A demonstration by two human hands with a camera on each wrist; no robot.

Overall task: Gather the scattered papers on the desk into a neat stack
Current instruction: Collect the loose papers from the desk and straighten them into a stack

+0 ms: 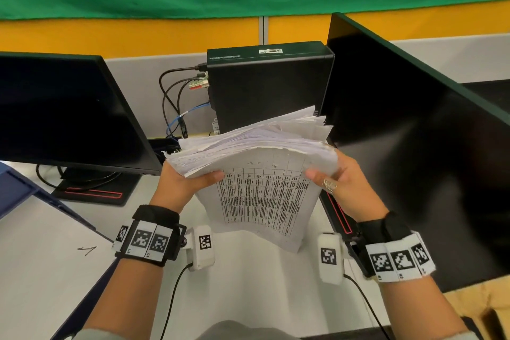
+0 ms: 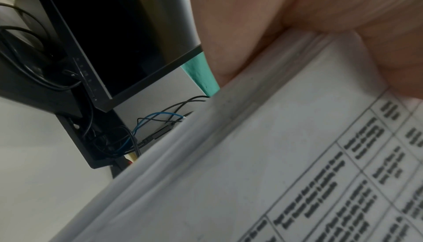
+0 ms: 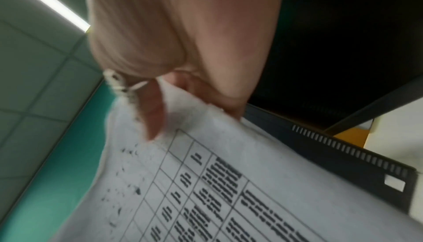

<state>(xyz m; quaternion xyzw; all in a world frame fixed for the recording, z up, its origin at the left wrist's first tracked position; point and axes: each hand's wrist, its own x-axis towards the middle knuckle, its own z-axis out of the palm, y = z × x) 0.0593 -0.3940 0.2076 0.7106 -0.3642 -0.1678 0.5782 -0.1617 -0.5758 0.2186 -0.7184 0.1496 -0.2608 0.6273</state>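
Black monitors [image 1: 69,110] and a black desktop computer [image 1: 265,85] hem in the white table [image 1: 248,284], where left hand [image 1: 182,182] and right hand [image 1: 342,182] grip a ragged white paper stack [image 1: 254,141] aloft.

Both forearms reach forward, raised off the desk, each wrist wearing a black band with tag markers and a white camera unit. Left hand [image 1: 184,184] grips the stack of papers [image 1: 256,163] at its left edge, thumb across the front sheet. Right hand [image 1: 340,184] grips the right edge, thumb on top, ring [image 1: 330,184] on one finger.
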